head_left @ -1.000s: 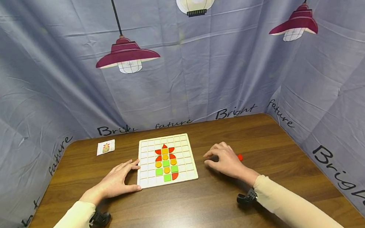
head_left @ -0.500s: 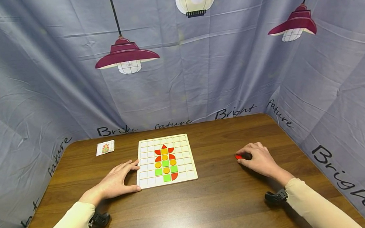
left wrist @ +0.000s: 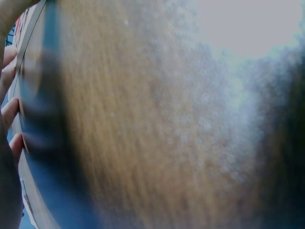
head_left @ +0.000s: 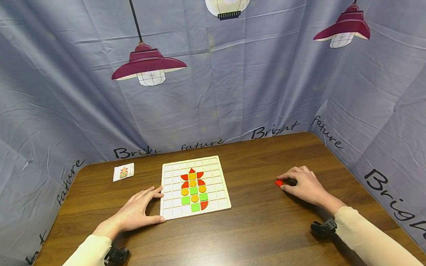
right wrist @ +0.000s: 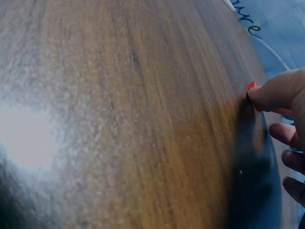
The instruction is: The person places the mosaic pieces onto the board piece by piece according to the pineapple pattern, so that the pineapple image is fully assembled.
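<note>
A white gridded board (head_left: 212, 167) lies on the table, bearing flat red, yellow and green pieces in a tall figure topped by a red triangle (head_left: 192, 170). Along the board's left edge rests my left hand (head_left: 137, 210), fingertips and thumb spread apart and touching it. In the left wrist view, those fingertips (left wrist: 10, 112) show at the far left edge. Well right of the board, my right hand (head_left: 300, 185) pinches a small red piece (head_left: 278, 183) between thumb and finger at the tabletop. The right wrist view shows only part of this red piece (right wrist: 252, 85), so its full shape is hidden.
A small picture card (head_left: 123, 172) with a similar figure lies behind the left hand. The brown wooden table (head_left: 217, 249) ends at a blue-grey curtain (head_left: 208, 86) at the back and sides.
My right hand has moved right, from beside the board to the red piece, and now pinches it. The piece has turned slightly. My left hand has stayed at the board's edge.
</note>
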Tool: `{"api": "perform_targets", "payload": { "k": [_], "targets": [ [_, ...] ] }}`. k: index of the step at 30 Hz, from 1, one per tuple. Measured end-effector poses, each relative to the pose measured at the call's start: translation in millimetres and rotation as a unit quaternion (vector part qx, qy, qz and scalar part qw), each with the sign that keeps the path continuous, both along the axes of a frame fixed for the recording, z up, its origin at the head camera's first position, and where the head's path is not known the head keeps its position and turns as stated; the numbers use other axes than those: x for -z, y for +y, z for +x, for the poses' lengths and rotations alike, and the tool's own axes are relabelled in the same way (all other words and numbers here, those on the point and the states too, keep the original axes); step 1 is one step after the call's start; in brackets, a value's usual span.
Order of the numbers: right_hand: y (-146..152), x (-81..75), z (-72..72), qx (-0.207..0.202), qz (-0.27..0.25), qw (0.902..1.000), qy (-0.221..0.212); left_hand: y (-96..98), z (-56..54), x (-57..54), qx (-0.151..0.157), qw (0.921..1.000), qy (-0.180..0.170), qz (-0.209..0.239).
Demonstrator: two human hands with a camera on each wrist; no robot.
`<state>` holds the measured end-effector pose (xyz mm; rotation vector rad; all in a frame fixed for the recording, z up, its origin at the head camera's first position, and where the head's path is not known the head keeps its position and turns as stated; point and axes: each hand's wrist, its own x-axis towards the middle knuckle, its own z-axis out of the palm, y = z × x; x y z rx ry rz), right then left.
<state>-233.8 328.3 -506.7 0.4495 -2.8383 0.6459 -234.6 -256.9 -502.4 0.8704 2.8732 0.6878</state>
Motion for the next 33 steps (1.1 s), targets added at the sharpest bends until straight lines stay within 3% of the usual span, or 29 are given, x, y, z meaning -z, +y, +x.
{"api": "perform_targets", "payload": {
  "k": [11,24,33],
  "targets": [
    [-4.5,3.9,-2.6,0.021,-0.014,0.9996,0.015,1.6,0.5,-3.5,-0.001,1.0,-0.006,0.003],
    [-6.0,5.1,-1.8,0.011,-0.021,0.9993,0.028,1.6,1.9,-3.7,0.002,0.9999,0.015,0.008],
    [-9.1,8.3,-2.7,-0.017,-0.035,0.999,0.023,0.8,1.3,-1.5,0.002,1.0,0.0,0.003]
  ]
}}
